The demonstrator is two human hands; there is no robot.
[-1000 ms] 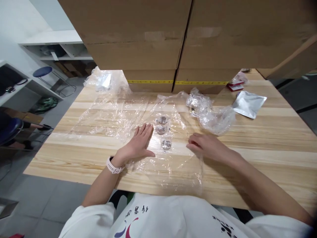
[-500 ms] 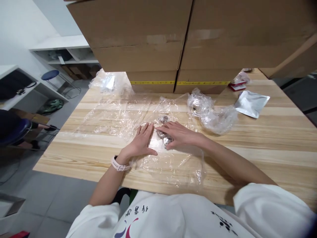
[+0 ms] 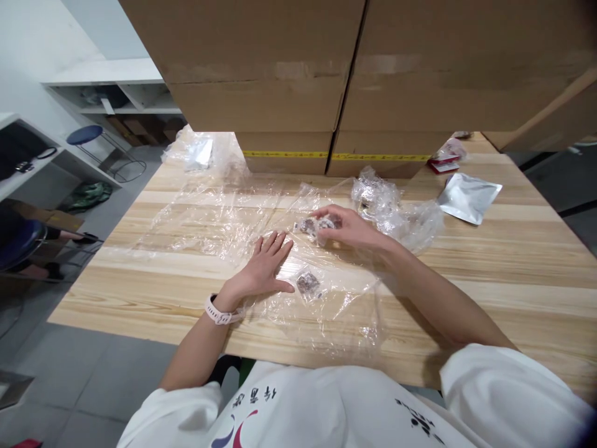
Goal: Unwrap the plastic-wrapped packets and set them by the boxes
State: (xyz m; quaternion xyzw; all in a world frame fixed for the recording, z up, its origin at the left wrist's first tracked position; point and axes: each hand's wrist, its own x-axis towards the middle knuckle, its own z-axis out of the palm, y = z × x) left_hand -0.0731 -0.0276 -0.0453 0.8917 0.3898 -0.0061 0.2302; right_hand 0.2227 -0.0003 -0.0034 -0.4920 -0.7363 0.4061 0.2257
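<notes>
A wide sheet of clear plastic film [image 3: 205,218] lies spread over the wooden table [image 3: 513,267]. My left hand [image 3: 263,266] rests flat on the film, fingers stretched out, a white watch on its wrist. My right hand [image 3: 347,228] is lifted slightly farther back, its fingers pinched on small clear packets with dark contents [image 3: 313,225]. One more such packet [image 3: 308,283] lies on the film just right of my left thumb.
Stacked cardboard boxes [image 3: 336,81] fill the back of the table. A crumpled clear bag [image 3: 401,214], a silver foil pouch [image 3: 469,196] and a red-and-white packet [image 3: 443,163] lie at the right back. Another plastic bag [image 3: 196,149] sits back left. Shelves and a stool stand left.
My right hand came from the right onto the three packets, then lifted two of them toward the back. One packet stayed on the film. My left hand kept still.
</notes>
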